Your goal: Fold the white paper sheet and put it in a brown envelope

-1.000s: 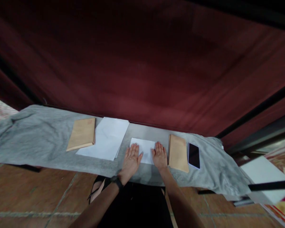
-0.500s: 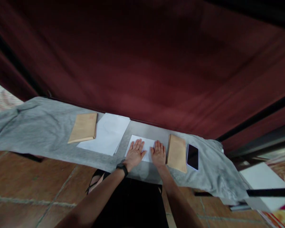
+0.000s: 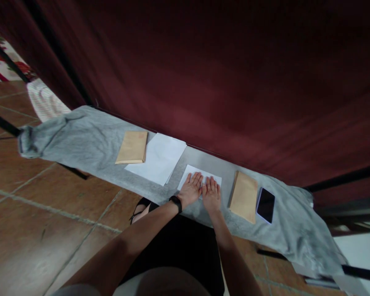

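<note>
A small white sheet of paper, perhaps folded, lies on the grey cloth in front of me. Pressed flat on its left and middle part is my left hand, fingers stretched out, with a black band on the wrist. My right hand rests flat on the paper's right part, its fingers extended, close beside the left hand. Neither hand grips anything. To the right of the paper lies a brown-covered book, apart from my right hand. Larger white sheets lie to the left, overlapping each other.
A second brown-covered book sits at the left edge of the large sheets. On the far right is a phone with a dark screen. Grey cloth covers the narrow table. A dark red curtain hangs along its far edge.
My hands have come closer together, the right one moving leftward over the small paper. The camera view has turned and shifted left, so the table looks more slanted.
</note>
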The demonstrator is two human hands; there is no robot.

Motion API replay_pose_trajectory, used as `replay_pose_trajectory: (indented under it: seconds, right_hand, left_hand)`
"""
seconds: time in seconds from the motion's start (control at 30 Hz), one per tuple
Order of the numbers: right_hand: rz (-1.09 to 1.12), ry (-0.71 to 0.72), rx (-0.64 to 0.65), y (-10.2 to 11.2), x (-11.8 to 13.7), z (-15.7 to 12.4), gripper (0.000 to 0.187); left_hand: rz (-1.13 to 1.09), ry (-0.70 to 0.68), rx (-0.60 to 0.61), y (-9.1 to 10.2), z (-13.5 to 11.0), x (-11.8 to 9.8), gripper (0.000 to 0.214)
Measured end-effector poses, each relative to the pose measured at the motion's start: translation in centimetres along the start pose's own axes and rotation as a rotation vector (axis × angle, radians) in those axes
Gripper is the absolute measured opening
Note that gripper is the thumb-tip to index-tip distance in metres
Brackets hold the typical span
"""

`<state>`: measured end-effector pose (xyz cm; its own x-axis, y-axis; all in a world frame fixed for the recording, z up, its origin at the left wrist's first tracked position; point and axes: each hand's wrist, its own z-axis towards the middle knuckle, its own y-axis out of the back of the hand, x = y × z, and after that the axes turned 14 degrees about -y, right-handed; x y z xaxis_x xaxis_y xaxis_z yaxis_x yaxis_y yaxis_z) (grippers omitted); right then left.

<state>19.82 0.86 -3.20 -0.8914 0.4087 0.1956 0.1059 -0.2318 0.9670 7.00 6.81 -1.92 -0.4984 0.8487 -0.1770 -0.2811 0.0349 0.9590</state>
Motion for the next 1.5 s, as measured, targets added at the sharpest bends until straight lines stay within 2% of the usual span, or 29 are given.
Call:
replay_pose_trajectory:
  seconds: [0.4, 0.63, 0.8, 0.93, 1.03, 1.3, 1.43, 1.5]
  right_hand:
    - [-0.017, 0.042, -0.163, -0.3, -2.1, -1.3, 0.058]
    - [0.013, -0.008, -0.259, -0.9, -2.4, -1.8, 0.058]
    - [0.02, -0.032, -0.251, -0.8, -2.2, -1.8, 0.057]
    - [0.032, -0.051, -0.239, -1.0, -2.1, -1.7, 0.057]
    - [0.036, -0.055, -0.244, -1.1, -2.0, -1.8, 0.056]
    - [0.061, -0.075, -0.235, -0.6, -1.7, -1.8, 0.056]
    - [0.071, -0.145, -0.188, -0.4, -0.1, -1.2, 0.053]
    - [0.089, -0.125, -0.144, -0.5, 1.1, -0.8, 0.051]
  left_hand:
    - [0.011, -0.016, -0.01, 0.5, -0.2, -0.1, 0.053]
    - [0.036, 0.022, 0.018, 0.4, -0.7, 0.6, 0.06]
    - [0.043, 0.1, 0.032, -0.2, 0.3, 0.4, 0.058]
    - [0.033, 0.066, 0.023, -0.5, 1.7, 0.1, 0.056]
    - [0.057, 0.073, 0.007, -0.4, 2.2, 0.7, 0.056]
    - [0.169, 0.218, -0.035, 0.4, -0.6, 3.4, 0.06]
    - [0.187, 0.219, -0.04, 0.4, -1.4, 3.6, 0.061]
    - [0.184, 0.218, -0.041, 0.5, -1.4, 3.5, 0.061]
